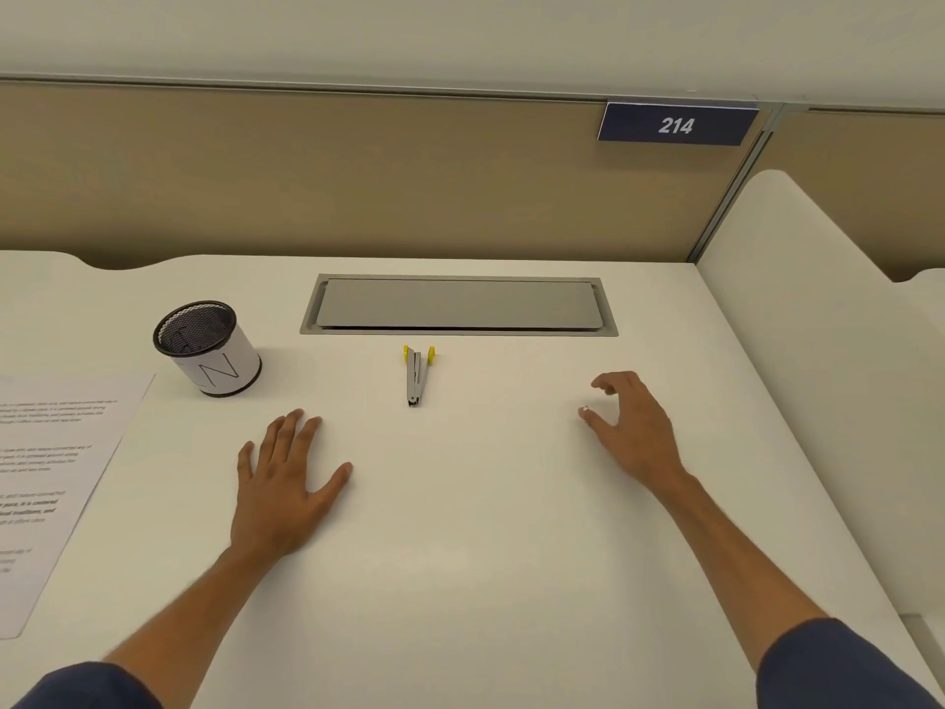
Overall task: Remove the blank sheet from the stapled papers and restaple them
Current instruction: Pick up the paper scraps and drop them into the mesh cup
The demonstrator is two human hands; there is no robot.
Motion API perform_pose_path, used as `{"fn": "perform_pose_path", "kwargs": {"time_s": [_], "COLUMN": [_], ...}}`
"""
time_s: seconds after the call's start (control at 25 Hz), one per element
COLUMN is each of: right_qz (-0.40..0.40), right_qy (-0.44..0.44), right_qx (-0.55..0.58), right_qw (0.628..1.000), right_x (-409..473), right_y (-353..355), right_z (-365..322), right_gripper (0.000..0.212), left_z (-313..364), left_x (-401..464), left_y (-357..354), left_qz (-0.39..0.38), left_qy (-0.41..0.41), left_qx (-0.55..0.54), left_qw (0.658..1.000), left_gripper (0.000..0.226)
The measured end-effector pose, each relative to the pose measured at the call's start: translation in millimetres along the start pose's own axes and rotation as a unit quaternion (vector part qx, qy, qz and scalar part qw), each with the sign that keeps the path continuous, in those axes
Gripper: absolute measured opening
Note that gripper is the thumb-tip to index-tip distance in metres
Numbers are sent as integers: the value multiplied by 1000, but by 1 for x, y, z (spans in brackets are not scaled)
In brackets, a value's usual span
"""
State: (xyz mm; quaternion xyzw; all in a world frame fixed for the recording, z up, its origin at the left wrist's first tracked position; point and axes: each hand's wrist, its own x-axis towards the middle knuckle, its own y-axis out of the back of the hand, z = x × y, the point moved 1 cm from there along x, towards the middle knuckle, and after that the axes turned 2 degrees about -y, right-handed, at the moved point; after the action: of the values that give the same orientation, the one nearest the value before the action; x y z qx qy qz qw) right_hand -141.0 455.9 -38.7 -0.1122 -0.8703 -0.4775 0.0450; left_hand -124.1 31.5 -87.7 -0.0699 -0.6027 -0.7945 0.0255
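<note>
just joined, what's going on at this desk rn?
A person sits at a white desk, holding nothing. The left hand lies flat on the desktop, fingers spread. The right hand hovers or rests with fingers loosely curled. A small stapler with yellow tabs lies untouched between and beyond the hands. The printed papers lie at the left edge, beside a mesh pen cup. No stapling step is under way.

"214" — blue sign (pixel 676 124); "N" — cup (pixel 207 348)
</note>
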Motion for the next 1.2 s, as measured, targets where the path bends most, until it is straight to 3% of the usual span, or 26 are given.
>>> {"fn": "perform_pose_path", "kwargs": {"time_s": [0.12, 0.28, 0.64, 0.92, 1.2], "right_qz": [1, -69, -89, -146, -145], "right_qy": [-2, 11, -9, 45, 64], "right_qx": [7, -38, -87, -193, -186], "right_qw": [1000, 997, 992, 969, 970], "right_x": [14, 26, 19, 16, 15], "right_y": [4, 0, 1, -10, -6], "right_z": [-4, 0, 11, -3, -5], "right_gripper": [20, 18, 34, 47, 48], "left_z": [1, 1, 0, 1, 0], "left_x": [0, 0, 0, -1, -1], "left_y": [0, 1, 0, 1, 1], "left_qz": [1, 1, -1, -1, 0], "left_qy": [1, -1, 1, -1, 2], "left_qx": [-3, -3, -2, -5, -5], "left_qw": [1000, 1000, 1000, 1000, 1000], "left_gripper": [80, 81, 80, 80, 82]}}
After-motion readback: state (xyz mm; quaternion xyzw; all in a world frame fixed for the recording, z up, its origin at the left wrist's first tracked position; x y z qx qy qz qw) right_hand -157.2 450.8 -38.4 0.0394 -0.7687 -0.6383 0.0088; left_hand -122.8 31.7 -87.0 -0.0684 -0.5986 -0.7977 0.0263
